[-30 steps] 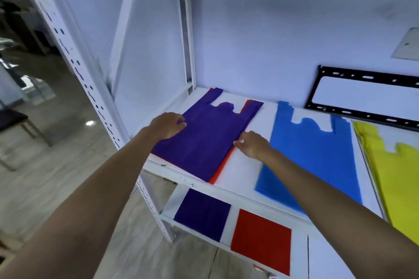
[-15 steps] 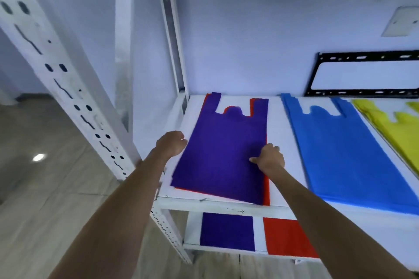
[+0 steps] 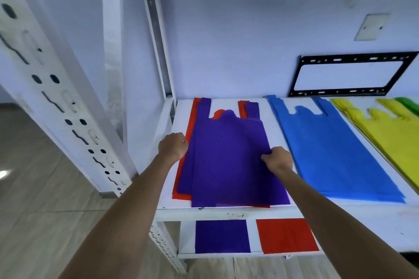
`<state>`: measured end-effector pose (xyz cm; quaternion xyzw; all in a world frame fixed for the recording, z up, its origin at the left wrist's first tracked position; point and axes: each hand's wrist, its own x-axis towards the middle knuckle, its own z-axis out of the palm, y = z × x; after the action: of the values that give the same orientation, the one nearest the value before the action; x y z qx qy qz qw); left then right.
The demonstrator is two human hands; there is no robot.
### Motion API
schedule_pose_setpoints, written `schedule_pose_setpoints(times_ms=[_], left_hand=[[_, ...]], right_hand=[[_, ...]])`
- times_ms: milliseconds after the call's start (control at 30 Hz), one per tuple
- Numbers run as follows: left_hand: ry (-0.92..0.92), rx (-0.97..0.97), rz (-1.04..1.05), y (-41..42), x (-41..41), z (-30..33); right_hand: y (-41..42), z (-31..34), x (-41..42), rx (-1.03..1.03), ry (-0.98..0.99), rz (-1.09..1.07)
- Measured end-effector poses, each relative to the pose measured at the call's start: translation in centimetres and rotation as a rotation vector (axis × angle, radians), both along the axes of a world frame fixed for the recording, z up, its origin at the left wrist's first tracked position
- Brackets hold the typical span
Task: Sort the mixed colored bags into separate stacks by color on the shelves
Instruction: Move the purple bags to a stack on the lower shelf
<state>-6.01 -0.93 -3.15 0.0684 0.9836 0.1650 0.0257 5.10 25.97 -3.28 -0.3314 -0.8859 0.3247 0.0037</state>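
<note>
A purple bag point(image 3: 229, 161) lies on top of a mixed pile at the left end of the white shelf point(image 3: 226, 212), with a red bag point(image 3: 190, 120) showing under its left edge and handles. My left hand point(image 3: 173, 146) grips the purple bag's left edge. My right hand point(image 3: 278, 158) pinches its right edge. A blue bag point(image 3: 335, 154) lies flat to the right, then a yellow bag point(image 3: 390, 129) and a sliver of green point(image 3: 409, 104). On the lower shelf lie a purple stack point(image 3: 222, 236) and a red stack point(image 3: 286, 234).
A white perforated upright point(image 3: 68, 106) stands at the left, close to my left arm. A black metal frame point(image 3: 347, 76) leans on the wall behind the shelf. A grey wall plate point(image 3: 371, 26) sits above it. Tiled floor point(image 3: 34, 199) lies to the left.
The view has moved closer and squared up to the shelf. Both hands have closed on the purple bag's side edges, and the bag has shifted right, baring more red at its left.
</note>
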Motion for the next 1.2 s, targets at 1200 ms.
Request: schedule_pose_setpoints(times_ms=[1200], left_hand=[[-0.632,0.899,0.218,3.4,4.6,-1.1]], right_hand=[[-0.3,0.7,6.2,-0.644,0.04,-0.144]])
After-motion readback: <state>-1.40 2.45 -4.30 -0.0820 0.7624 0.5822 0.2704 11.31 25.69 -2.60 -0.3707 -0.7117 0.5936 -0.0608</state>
